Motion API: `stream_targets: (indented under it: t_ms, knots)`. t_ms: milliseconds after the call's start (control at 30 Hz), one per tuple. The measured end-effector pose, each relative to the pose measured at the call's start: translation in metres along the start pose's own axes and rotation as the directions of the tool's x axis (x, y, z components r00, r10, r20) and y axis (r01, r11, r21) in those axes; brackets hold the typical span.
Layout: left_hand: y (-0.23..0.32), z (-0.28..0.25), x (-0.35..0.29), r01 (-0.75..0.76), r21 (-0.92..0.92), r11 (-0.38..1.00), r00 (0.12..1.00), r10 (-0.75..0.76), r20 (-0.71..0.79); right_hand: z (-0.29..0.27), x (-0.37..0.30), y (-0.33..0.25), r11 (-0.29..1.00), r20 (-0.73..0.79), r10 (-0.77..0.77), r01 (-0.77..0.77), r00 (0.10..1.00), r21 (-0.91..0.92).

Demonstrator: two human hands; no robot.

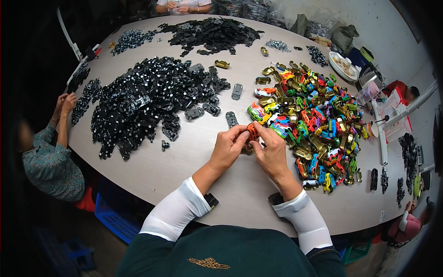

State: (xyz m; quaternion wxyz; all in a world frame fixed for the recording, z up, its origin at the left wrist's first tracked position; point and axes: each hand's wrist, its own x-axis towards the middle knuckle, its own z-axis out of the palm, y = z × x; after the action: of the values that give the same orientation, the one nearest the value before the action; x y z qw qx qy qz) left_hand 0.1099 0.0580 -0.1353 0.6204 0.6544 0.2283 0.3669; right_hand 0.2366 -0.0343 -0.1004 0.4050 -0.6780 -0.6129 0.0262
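Observation:
My left hand [227, 148] and my right hand [272, 151] meet over the table's middle, both gripping one small orange toy car body [253, 132] with a dark part under it. Just right of my hands spreads a big heap of coloured toy car shells [314, 122] in red, green, blue, yellow and gold. To the left lies a large heap of black car chassis with wheels [143, 99]. A single grey chassis [231, 119] lies just beyond my left hand.
Another black parts heap [210, 33] lies at the far end, where a person's hands [177, 6] work. A person [48, 154] sits at the left edge. A white plate [342, 66] and lamp arm [406, 107] stand right; a blue crate [113, 219] sits below the table.

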Motion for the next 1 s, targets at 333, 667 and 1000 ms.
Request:
stream_targets:
  t_ms: [333, 667, 1000]
  knots:
    - [-0.011, 0.001, 0.004, 0.039, -0.39, 0.92, 0.999, -0.036, 0.014, 0.001, 0.007, 0.021, 0.67, 0.148, 0.445, -0.438, 0.883, 0.599]
    - [0.004, -0.007, 0.004, 0.224, -0.393, 0.892, 0.97, -0.166, 0.176, -0.005, 0.007, 0.002, 0.951, -0.019, 0.129, -0.119, 0.991, 0.285]
    - [-0.001, -0.002, 0.002, 0.194, -0.365, 0.91, 0.981, -0.173, 0.088, -0.006, 0.004, -0.005, 0.971, -0.057, 0.14, -0.125, 0.989, 0.206]
